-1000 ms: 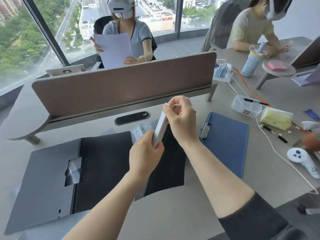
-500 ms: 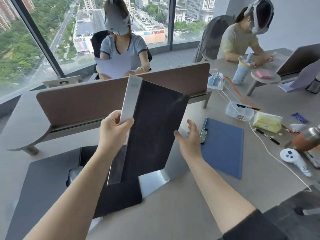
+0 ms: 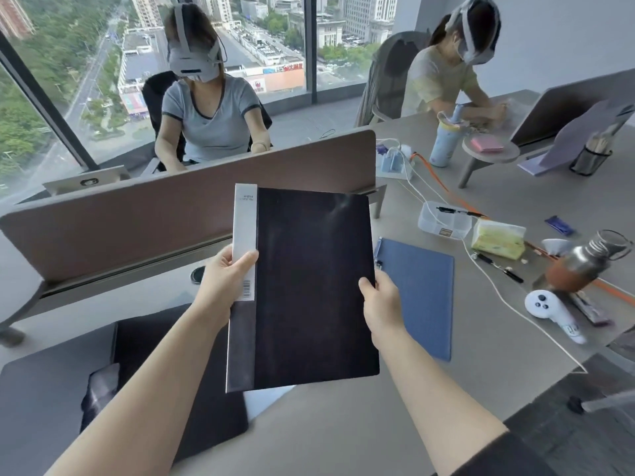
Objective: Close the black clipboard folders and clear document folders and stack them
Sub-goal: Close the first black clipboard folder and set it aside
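Document folder (image 3: pixel 309 286): black cover, white spine strip with barcode. Clipboard (image 3: pixel 417 293): blue. Desk divider (image 3: pixel 137 228): brown. Tissue pack (image 3: pixel 498 238): yellow-green. Controller (image 3: pixel 546 305): white.

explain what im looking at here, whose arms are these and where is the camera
There is no machine. The camera sits on a person's head and looks forward and down, so the two bare arms are that person's own. The left hand grips the white spine edge of a closed black folder, and the right hand holds its opposite edge, keeping it above the grey desk. On the desk lie an open black clipboard folder at the left and a blue clipboard at the right. Two other people sit across.
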